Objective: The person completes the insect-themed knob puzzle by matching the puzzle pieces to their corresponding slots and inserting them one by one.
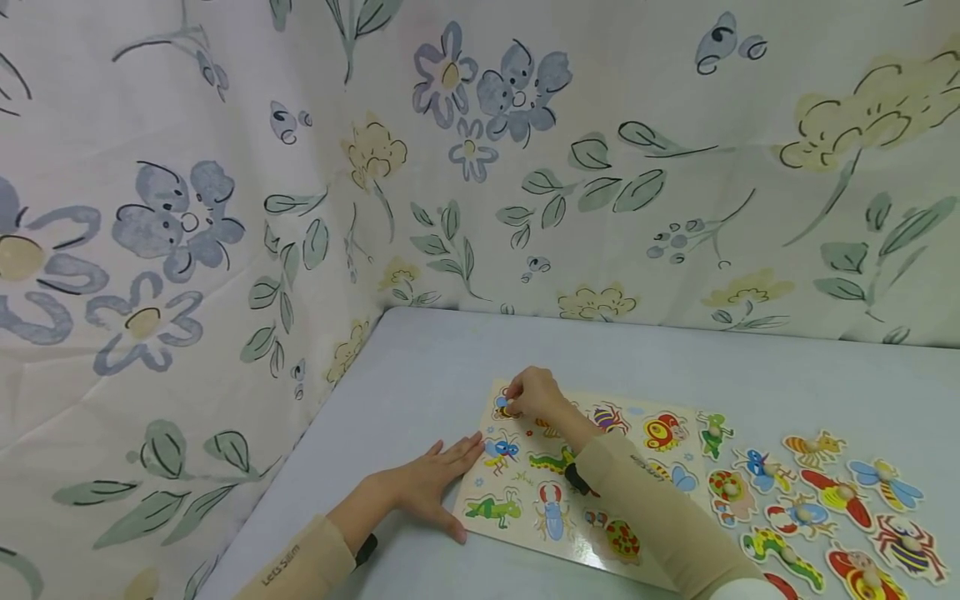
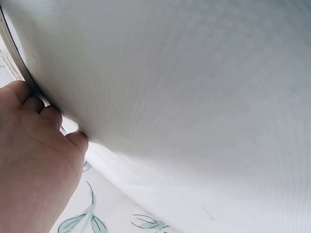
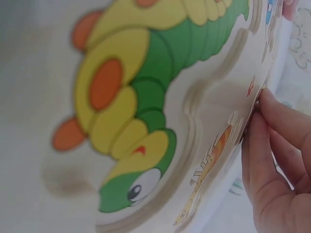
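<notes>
A pale wooden peg puzzle board with printed insect shapes lies on the table. At its far left corner my right hand pinches a small bee puzzle piece between thumb and fingertips; the fingers cover part of it. In the right wrist view, the right hand has its fingertips down at the board's surface, beyond the printed caterpillar. My left hand rests spread along the board's left edge, fingertips and thumb touching it. The left wrist view shows this hand from the palm side.
Several loose knobbed insect pieces lie right of the board, among them a grasshopper, a ladybug, a spider, a caterpillar and a dragonfly. A floral cloth hangs behind and left of the white table.
</notes>
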Demonstrator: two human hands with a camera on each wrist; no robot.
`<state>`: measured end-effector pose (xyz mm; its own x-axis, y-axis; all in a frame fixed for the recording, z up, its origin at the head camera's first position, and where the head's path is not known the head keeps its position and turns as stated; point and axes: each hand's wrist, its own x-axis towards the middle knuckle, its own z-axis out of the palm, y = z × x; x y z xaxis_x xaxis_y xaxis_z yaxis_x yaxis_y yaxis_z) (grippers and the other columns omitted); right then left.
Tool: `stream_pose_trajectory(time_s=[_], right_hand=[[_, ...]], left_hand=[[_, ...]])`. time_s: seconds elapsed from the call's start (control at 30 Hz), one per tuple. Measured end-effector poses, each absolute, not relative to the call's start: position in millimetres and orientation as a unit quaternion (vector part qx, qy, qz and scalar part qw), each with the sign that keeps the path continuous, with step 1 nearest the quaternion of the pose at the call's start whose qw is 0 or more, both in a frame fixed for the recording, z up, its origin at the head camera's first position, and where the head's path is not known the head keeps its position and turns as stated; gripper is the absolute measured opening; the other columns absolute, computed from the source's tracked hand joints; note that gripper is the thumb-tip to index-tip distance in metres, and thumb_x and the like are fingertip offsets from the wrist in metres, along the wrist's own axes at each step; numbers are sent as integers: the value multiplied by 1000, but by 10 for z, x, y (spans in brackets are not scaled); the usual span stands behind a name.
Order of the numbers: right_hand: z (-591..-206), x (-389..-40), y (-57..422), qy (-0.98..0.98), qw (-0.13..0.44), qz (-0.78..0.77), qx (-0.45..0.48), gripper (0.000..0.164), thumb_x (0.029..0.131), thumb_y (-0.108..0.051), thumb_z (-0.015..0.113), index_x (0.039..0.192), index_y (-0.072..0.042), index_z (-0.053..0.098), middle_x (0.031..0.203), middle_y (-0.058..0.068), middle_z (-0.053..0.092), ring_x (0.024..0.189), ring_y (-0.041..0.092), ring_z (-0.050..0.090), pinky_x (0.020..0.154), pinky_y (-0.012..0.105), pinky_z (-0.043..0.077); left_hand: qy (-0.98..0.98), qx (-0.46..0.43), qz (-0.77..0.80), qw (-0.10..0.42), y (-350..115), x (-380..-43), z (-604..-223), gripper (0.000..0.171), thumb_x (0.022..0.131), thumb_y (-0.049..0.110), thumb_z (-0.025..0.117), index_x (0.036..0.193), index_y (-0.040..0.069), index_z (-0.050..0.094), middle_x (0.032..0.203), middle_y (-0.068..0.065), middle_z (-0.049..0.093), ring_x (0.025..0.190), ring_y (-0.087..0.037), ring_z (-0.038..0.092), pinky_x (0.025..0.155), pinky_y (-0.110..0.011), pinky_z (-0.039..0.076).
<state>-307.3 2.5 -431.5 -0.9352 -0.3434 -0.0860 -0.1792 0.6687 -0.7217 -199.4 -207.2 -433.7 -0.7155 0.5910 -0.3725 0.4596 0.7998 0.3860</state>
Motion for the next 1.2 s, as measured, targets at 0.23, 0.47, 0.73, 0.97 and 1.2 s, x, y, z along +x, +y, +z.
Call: stream_pose_trajectory(time_s=[0.23,0.47,0.73,0.97,1.2], right_hand=[[-4301,-3060,70,911,98,-370,-153,7,81,-4,78,83,-3,71,75,2,62,69,15,54,61,24,49],[-4262,-3042,168,907,97,-381,-151,18,78,-7,80,93,0,71,81,4,66,73,16,60,69,29,54],[-4199,-2999,273,897,99,-402,-157,23,83,-10,77,101,3,71,88,8,70,79,20,64,68,31,56],[-4174,-3011,433,876,75,-440,-181,22,84,-8,75,101,6,72,89,11,72,83,24,68,72,34,57],[-4134,-2977,676,871,73,-450,-182,24,83,-5,76,104,7,71,91,12,73,86,25,69,75,36,57]], left_hand=[[915,291,138,243,-2049,-1990,-4345,119,71,53,81,157,9,11,164,-3,1,149,-21,6,119,-52,6],[914,293,138,244,-2048,-1995,-4329,119,72,53,81,157,7,10,164,-5,1,149,-23,5,118,-53,5],[916,279,144,251,-2071,-1976,-4330,120,71,54,81,157,9,11,164,-4,1,149,-22,5,118,-52,4],[916,277,145,251,-2072,-1980,-4352,120,71,55,80,157,10,10,164,-3,0,149,-21,4,119,-51,4],[915,283,149,246,-2048,-1976,-4307,119,70,53,81,157,8,12,164,-4,2,149,-24,6,118,-52,5]])
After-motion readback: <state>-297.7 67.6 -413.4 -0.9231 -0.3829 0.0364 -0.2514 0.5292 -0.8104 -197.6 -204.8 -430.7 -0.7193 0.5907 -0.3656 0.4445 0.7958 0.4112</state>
